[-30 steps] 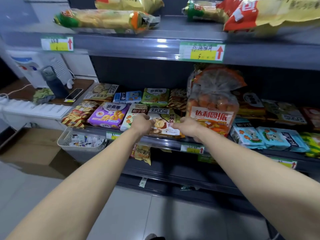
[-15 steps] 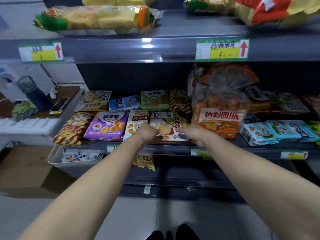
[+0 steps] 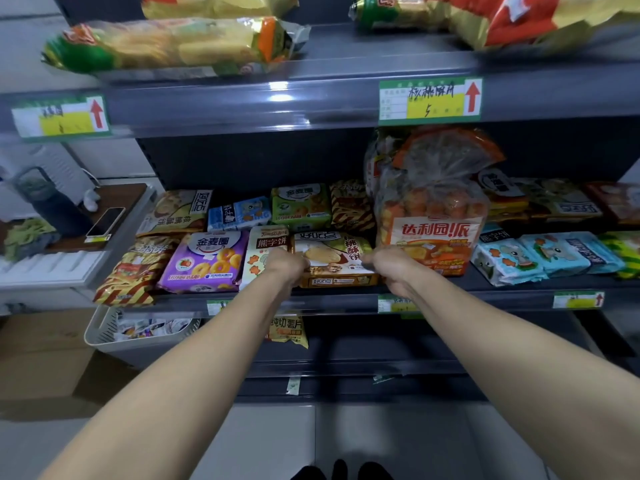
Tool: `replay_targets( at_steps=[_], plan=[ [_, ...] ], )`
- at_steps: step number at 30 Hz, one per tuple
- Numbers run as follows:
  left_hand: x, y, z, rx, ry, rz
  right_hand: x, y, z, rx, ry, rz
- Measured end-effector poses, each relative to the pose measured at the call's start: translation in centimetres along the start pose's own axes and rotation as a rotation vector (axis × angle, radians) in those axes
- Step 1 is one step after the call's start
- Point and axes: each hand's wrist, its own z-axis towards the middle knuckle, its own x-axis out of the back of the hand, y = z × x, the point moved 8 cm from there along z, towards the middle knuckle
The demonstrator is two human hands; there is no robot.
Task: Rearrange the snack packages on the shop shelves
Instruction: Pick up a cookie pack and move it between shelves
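A brown and white walnut cookie pack (image 3: 334, 259) lies flat at the front of the middle shelf (image 3: 346, 299). My left hand (image 3: 285, 264) grips its left edge and my right hand (image 3: 388, 266) grips its right edge. To its left lie a white bear-biscuit pack (image 3: 265, 249) and a purple ring-cookie pack (image 3: 206, 261). A tall clear bag of orange pies (image 3: 433, 216) stands just right of my right hand. The lower corners of the cookie pack are hidden by my hands.
More packs fill the back row (image 3: 299, 206) and blue packs (image 3: 540, 256) lie to the right. Long yellow bags (image 3: 173, 46) lie on the top shelf. A white basket (image 3: 114, 336) sits lower left, with a side table holding a phone (image 3: 105, 221).
The view has moved closer and a little left. Both hands keep hold of the walnut cookie pack, which now lies squarer to the shelf front.
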Motion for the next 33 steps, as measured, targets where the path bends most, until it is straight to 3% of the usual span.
replay_targets(
  at_steps=[9, 20, 33],
  plan=[
    [1.1, 0.7, -3.1, -0.083, 0.078, 0.038, 0.6, 0.1, -2.3, 0.067, -0.016, 0.011],
    [4.3, 0.2, -11.5, -0.083, 0.322, -0.063, 1.1, -0.5, -7.5, 0.171, -0.120, 0.123],
    [5.9, 0.1, -22.3, -0.104, 0.601, -0.429, 3.6, -4.8, -18.3, 0.489, -0.269, 0.043]
  ],
)
